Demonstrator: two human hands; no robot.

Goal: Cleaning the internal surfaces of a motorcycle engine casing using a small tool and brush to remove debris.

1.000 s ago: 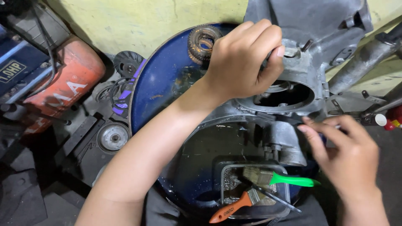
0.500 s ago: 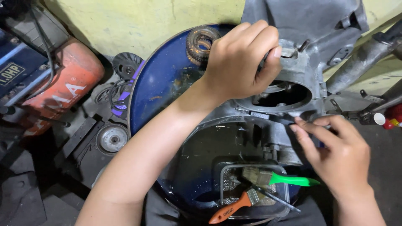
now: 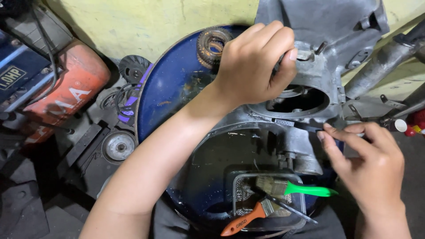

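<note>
Left hand: my left hand [image 3: 256, 66] is clamped over the upper rim of the grey cast-metal engine casing [image 3: 310, 95], fingers curled tight.
Right hand: my right hand [image 3: 369, 166] pinches a thin dark blade-like tool [image 3: 305, 127] against the casing's lower edge.
Casing: I see it resting on the round blue drum lid [image 3: 172, 84], its round bore open upward.
Tray: a clear plastic tray [image 3: 270, 201] below holds a green-handled brush [image 3: 305, 190] and an orange-handled brush [image 3: 245, 219].
Gear: a rusty toothed gear [image 3: 211, 44] lies beside my left hand.
</note>
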